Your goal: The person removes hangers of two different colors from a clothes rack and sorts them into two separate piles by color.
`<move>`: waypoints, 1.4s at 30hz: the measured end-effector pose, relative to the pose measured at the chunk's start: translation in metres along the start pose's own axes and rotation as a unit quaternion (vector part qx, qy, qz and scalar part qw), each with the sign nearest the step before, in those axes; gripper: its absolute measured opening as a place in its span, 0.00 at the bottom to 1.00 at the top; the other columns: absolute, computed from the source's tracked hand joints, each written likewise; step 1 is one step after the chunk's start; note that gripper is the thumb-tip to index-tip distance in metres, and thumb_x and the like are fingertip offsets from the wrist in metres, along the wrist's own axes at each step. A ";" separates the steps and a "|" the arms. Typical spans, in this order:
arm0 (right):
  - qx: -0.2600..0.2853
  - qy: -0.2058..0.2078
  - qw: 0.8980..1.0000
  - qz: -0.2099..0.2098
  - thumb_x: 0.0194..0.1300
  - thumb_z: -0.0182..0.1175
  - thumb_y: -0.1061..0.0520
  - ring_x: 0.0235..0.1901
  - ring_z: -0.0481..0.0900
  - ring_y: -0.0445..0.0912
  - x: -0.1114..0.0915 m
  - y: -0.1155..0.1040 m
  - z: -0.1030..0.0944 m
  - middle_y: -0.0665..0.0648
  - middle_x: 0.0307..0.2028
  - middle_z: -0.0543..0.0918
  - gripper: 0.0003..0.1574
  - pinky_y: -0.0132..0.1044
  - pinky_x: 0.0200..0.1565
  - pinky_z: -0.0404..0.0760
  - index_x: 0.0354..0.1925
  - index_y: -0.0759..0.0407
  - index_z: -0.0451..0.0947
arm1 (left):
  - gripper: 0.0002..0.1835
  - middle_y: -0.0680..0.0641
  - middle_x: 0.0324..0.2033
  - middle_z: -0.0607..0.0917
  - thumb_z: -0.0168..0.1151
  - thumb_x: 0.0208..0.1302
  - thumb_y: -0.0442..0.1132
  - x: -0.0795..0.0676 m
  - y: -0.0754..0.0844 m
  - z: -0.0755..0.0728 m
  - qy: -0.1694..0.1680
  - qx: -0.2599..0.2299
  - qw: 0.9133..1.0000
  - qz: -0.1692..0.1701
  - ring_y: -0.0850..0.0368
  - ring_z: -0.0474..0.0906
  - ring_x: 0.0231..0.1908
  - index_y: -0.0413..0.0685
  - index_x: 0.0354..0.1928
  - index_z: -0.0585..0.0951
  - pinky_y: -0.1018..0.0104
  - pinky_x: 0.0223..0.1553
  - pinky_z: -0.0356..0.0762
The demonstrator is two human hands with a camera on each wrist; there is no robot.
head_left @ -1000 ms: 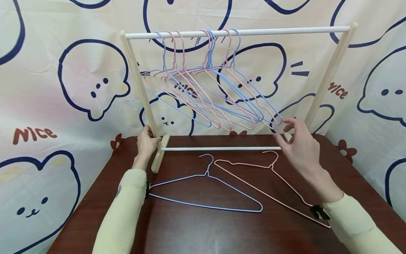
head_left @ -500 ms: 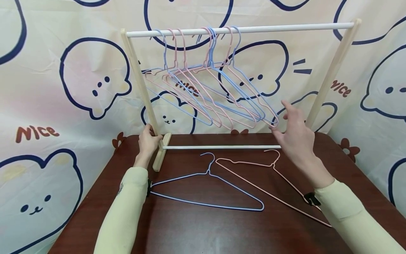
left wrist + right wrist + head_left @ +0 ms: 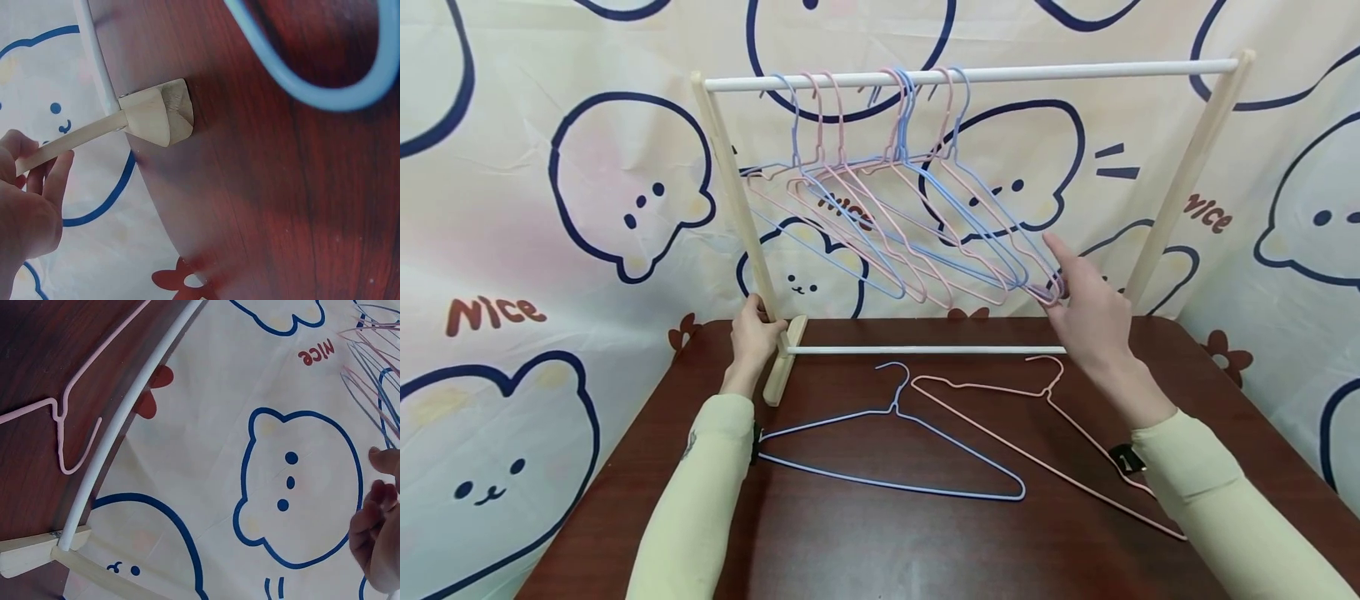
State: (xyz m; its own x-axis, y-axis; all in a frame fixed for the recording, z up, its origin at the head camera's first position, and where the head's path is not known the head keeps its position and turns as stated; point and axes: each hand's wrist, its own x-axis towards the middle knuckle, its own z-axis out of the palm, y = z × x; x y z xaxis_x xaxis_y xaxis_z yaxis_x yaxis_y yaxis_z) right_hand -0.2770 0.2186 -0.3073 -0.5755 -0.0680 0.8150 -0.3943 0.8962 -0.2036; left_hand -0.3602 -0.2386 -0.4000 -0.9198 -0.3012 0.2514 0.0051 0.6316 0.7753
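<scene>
Several blue and pink wire hangers (image 3: 880, 225) hang by their hooks from the white top rail (image 3: 1075, 72) of a wooden rack, bunched toward its left side. My left hand (image 3: 754, 342) grips the lower part of the rack's left post (image 3: 730, 183); the left wrist view shows fingers and thumb around the pale wood (image 3: 75, 139). At the lower right corners of the rightmost hangers is my right hand (image 3: 1093, 317). Its index finger points upward, apart from the thumb, which lies by the corners. In the right wrist view only part of the right hand (image 3: 378, 540) shows.
On the dark brown table (image 3: 850, 550) lie a blue hanger (image 3: 891, 483) and a pink hanger (image 3: 1037, 458), in front of the rack's white lower bar (image 3: 925, 350). Behind stands a cartoon-printed cloth (image 3: 625, 50). The rack's right post (image 3: 1187, 183) stands beyond my right hand.
My right hand has moved left, up to the hanger corners, and its index finger has straightened upward. The hangers have barely shifted. My left hand stays on the post.
</scene>
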 end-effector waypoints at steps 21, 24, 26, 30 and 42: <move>0.037 0.035 0.996 -0.069 0.55 0.74 0.59 0.21 0.69 0.48 -0.004 -0.002 0.003 0.60 0.25 0.77 0.46 0.37 0.19 0.56 0.71 0.45 0.68 | 0.16 0.37 0.45 0.83 0.63 0.64 0.38 -0.002 0.000 -0.002 0.004 0.005 1.000 -0.001 0.39 0.81 0.46 0.42 0.49 0.71 0.45 0.50 0.80; 0.043 0.048 0.995 -0.076 0.55 0.74 0.61 0.20 0.69 0.48 -0.005 -0.003 0.003 0.59 0.24 0.78 0.46 0.36 0.19 0.55 0.70 0.45 0.69 | 0.15 0.37 0.45 0.83 0.63 0.64 0.38 -0.001 0.000 -0.002 0.007 0.006 1.000 0.001 0.39 0.81 0.45 0.43 0.49 0.71 0.45 0.50 0.79; 0.051 0.053 0.994 -0.080 0.54 0.74 0.61 0.20 0.70 0.48 -0.005 -0.003 0.003 0.60 0.25 0.79 0.46 0.35 0.19 0.55 0.70 0.46 0.70 | 0.15 0.37 0.45 0.83 0.63 0.64 0.38 -0.001 -0.001 -0.001 0.007 0.005 1.000 0.003 0.39 0.81 0.44 0.43 0.49 0.71 0.45 0.50 0.79; 0.061 0.069 0.991 -0.093 0.55 0.74 0.60 0.19 0.69 0.47 -0.007 -0.004 0.002 0.60 0.25 0.81 0.43 0.34 0.19 0.55 0.68 0.48 0.72 | 0.15 0.37 0.44 0.84 0.62 0.63 0.37 -0.002 -0.001 -0.001 0.008 0.004 1.000 0.005 0.39 0.81 0.44 0.43 0.49 0.71 0.45 0.49 0.79; 0.079 0.116 0.987 -0.076 0.52 0.75 0.61 0.15 0.71 0.46 -0.014 0.002 -0.005 0.59 0.21 0.82 0.40 0.28 0.22 0.61 0.64 0.54 0.76 | 0.14 0.36 0.44 0.83 0.62 0.63 0.36 -0.002 0.000 0.000 0.010 -0.005 1.000 0.005 0.38 0.82 0.44 0.42 0.48 0.72 0.45 0.47 0.81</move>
State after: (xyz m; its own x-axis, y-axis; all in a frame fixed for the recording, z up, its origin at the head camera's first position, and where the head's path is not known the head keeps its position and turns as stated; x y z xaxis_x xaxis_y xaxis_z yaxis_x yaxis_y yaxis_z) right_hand -0.2658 0.2233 -0.3162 -0.3289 -0.0787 0.9411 -0.5817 0.8019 -0.1363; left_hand -0.3583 -0.2380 -0.4006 -0.9115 -0.3102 0.2702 0.0173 0.6272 0.7786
